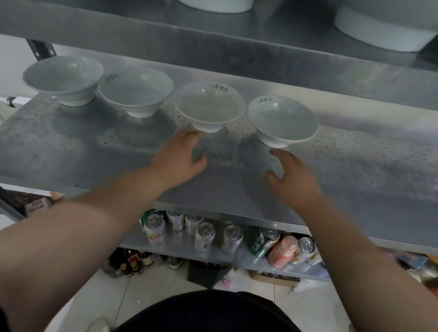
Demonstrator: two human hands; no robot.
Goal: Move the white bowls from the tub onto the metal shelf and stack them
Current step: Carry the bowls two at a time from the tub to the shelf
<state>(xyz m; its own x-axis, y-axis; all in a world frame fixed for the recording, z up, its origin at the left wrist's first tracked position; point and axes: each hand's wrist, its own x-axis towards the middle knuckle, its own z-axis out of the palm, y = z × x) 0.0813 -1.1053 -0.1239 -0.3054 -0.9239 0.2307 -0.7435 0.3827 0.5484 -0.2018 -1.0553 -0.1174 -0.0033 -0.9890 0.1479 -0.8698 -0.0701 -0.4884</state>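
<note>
So four white bowls sit side by side in a row along the far part of the metal shelf (73,151), all upright and none stacked yet, and the tub isn't in view at all. From the left: first bowl (62,79), second bowl (135,92), third bowl (209,105), fourth bowl (281,121). Both hands are out over the shelf holding nothing, fingers loosely spread and a bit curled. The left hand (182,155) is right at the near side of the third bowl's foot, fingertips maybe touching it, can't really tell. The right hand (294,179) is just near of the fourth bowl, small gap showing. So each bowl lies straight ahead, farther in than its own hand, and I'd guess the next bit is grabbing one of these two and nesting it into a neighbour
</note>
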